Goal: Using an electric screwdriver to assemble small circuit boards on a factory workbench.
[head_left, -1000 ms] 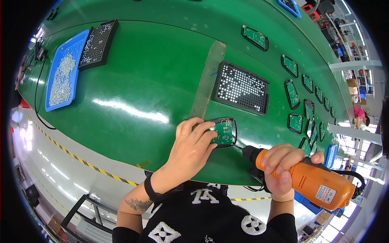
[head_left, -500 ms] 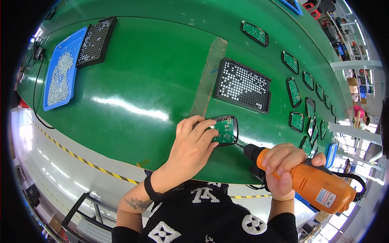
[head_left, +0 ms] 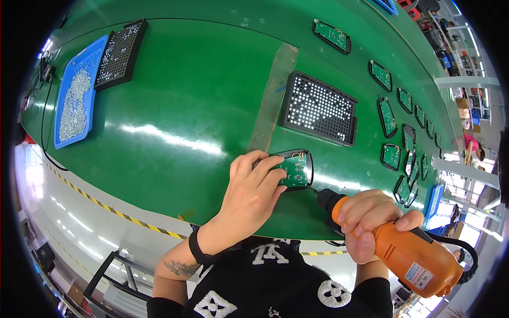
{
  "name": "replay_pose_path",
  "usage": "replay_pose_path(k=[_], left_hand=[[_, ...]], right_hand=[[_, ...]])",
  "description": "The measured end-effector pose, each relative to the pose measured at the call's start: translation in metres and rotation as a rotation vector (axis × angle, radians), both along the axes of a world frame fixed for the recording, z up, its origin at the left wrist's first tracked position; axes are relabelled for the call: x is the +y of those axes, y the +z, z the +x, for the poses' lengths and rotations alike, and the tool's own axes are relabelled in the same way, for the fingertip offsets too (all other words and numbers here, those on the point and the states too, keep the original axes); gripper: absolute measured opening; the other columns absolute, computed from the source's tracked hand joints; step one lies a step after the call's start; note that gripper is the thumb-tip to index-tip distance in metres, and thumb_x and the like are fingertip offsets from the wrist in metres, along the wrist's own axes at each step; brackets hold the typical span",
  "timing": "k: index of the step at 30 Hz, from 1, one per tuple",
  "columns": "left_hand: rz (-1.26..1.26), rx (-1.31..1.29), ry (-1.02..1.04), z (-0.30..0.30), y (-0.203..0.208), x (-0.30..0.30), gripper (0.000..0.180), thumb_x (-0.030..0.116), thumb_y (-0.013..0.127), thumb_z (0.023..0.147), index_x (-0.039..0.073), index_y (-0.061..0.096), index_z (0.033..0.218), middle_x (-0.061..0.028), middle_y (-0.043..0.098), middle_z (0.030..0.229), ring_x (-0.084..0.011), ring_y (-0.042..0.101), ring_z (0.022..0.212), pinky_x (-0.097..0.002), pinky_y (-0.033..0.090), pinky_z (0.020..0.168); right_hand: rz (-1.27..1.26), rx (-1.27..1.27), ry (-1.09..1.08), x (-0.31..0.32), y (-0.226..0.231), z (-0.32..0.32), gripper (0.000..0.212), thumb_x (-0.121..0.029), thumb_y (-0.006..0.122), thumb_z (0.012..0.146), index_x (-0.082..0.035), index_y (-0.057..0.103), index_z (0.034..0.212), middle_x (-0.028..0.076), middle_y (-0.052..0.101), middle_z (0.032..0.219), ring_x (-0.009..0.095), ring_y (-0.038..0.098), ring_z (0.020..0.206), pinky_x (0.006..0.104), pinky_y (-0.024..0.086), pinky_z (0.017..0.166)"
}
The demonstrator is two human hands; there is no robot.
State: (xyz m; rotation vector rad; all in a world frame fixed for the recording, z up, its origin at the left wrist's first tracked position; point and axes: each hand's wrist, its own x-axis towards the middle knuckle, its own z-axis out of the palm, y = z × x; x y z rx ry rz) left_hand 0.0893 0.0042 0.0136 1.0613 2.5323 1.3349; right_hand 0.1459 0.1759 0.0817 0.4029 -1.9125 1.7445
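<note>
Near the front edge of the green table, my left hand (head_left: 252, 185) grips the left side of a black housing with a green circuit board (head_left: 297, 168) in it. Its fingers lie over the board's left part and hide it. My right hand (head_left: 374, 220) is wrapped round an orange electric screwdriver (head_left: 416, 254) with a black nose. The driver lies slanted, its thin bit pointing left to the housing's lower right corner. Whether the bit touches a screw there is too small to tell.
Beyond the housing stands a black screw tray (head_left: 321, 108) with rows of bright screws. At the far left are a blue bin (head_left: 79, 100) of loose screws and another black tray (head_left: 121, 55). Several housings with boards (head_left: 387, 116) lie at the right, near a blue tray (head_left: 435, 201).
The rear of the screwdriver has dropped lower in the picture, with my right hand tilting along. My left hand and the housing stay nearly in place; the view has shifted slightly.
</note>
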Motion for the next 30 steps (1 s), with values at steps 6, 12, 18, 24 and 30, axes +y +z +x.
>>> replay_pose_path(k=[6, 12, 18, 24, 30], left_hand=[[0.010, -0.017, -0.010, -0.003, 0.003, 0.001, 0.031, 0.001, 0.070, 0.064, 0.005, 0.057, 0.093, -0.0070, 0.055, 0.111, -0.0306, 0.049, 0.105, -0.0437, 0.037, 0.088], [-0.042, -0.023, 0.112, 0.003, 0.012, -0.006, 0.034, 0.006, 0.072, 0.065, 0.005, 0.059, 0.097, -0.0066, 0.054, 0.106, -0.0284, 0.047, 0.102, -0.0412, 0.034, 0.087], [-0.175, -0.060, 0.245, -0.004, 0.015, -0.016, 0.035, 0.011, 0.074, 0.064, 0.003, 0.060, 0.095, -0.0070, 0.050, 0.100, -0.0269, 0.044, 0.098, -0.0391, 0.031, 0.080], [-0.131, -0.055, 0.213, -0.001, 0.012, -0.001, 0.029, 0.013, 0.075, 0.065, 0.006, 0.062, 0.090, -0.0047, 0.051, 0.098, -0.0237, 0.043, 0.094, -0.0366, 0.030, 0.080], [-0.101, -0.078, 0.199, -0.001, 0.009, 0.001, 0.029, 0.014, 0.075, 0.065, 0.007, 0.062, 0.090, -0.0044, 0.050, 0.097, -0.0236, 0.043, 0.094, -0.0365, 0.029, 0.080]], right_hand=[[-0.025, -0.040, 0.081, 0.004, 0.008, -0.007, 0.044, -0.007, 0.062, 0.077, -0.015, 0.030, 0.106, 0.002, 0.049, 0.060, 0.016, 0.051, 0.046, 0.0318, 0.048, 0.044], [-0.230, 0.090, -0.064, 0.023, 0.022, -0.059, 0.046, 0.000, 0.052, 0.079, -0.013, 0.028, 0.117, 0.005, 0.048, 0.066, 0.019, 0.049, 0.052, 0.0365, 0.047, 0.053], [-0.154, 0.120, -0.199, 0.034, 0.011, -0.081, 0.041, -0.008, 0.045, 0.083, -0.013, 0.033, 0.122, 0.003, 0.043, 0.069, 0.014, 0.044, 0.054, 0.0334, 0.042, 0.056], [-0.232, 0.088, -0.174, 0.032, 0.000, -0.087, 0.045, -0.002, 0.045, 0.081, -0.010, 0.027, 0.121, 0.006, 0.046, 0.069, 0.017, 0.047, 0.052, 0.0357, 0.045, 0.054], [-0.250, 0.089, -0.176, 0.034, -0.001, -0.087, 0.046, 0.000, 0.045, 0.080, -0.008, 0.025, 0.121, 0.007, 0.047, 0.069, 0.019, 0.048, 0.051, 0.0371, 0.047, 0.054]])
